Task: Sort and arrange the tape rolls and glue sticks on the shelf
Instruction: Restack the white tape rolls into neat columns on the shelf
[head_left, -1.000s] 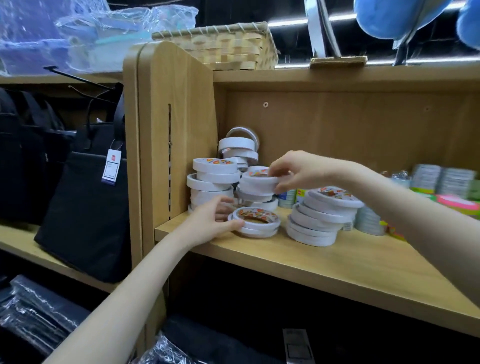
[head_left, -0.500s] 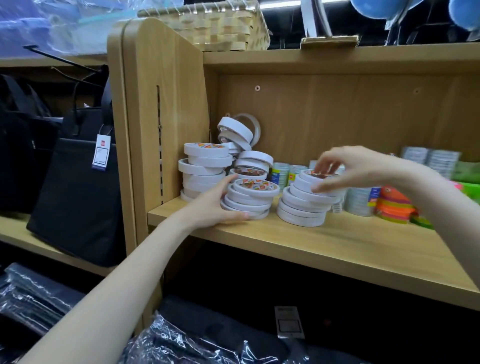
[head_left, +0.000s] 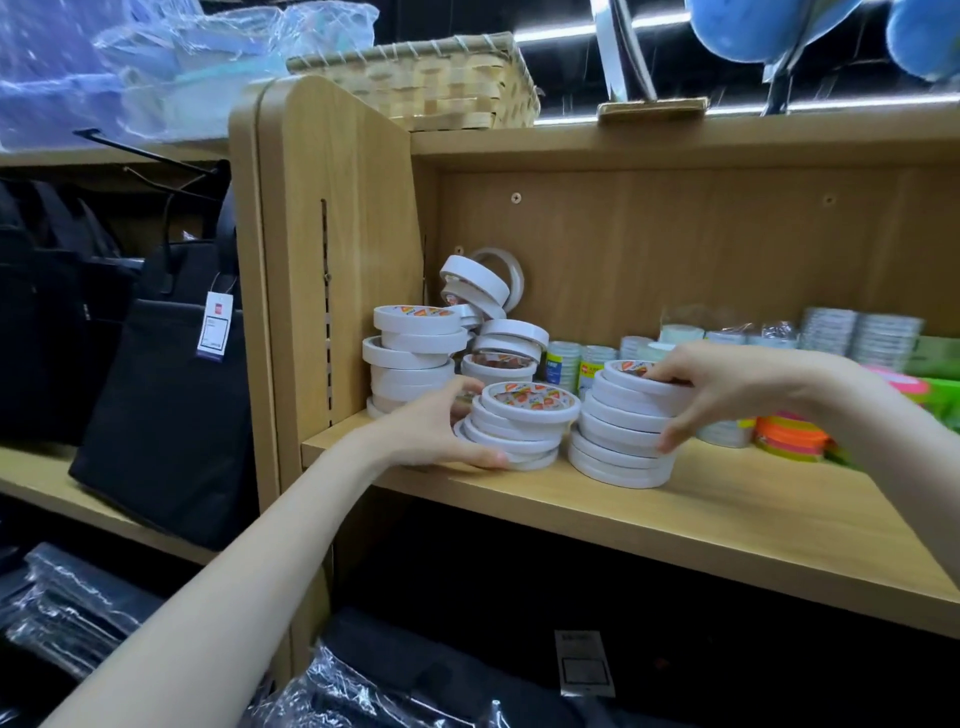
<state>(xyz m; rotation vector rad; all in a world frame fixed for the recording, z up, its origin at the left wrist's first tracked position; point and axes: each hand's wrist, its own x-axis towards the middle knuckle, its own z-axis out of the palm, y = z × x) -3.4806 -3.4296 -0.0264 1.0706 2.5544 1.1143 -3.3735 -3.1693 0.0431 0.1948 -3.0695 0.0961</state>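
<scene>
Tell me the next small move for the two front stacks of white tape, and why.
Probably squeeze each stack straight. The left hand cups the shorter stack and the right hand grips the taller stack; in both, the rolls sit offset and lean, near the shelf front edge. Aligning them first seems safer than adding rolls.

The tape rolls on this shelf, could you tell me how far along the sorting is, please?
Done: one white stack stands by the side panel. In hand: left hand steadies the short stack, right hand grips the tall stack. Left: tumbled rolls behind.
</scene>
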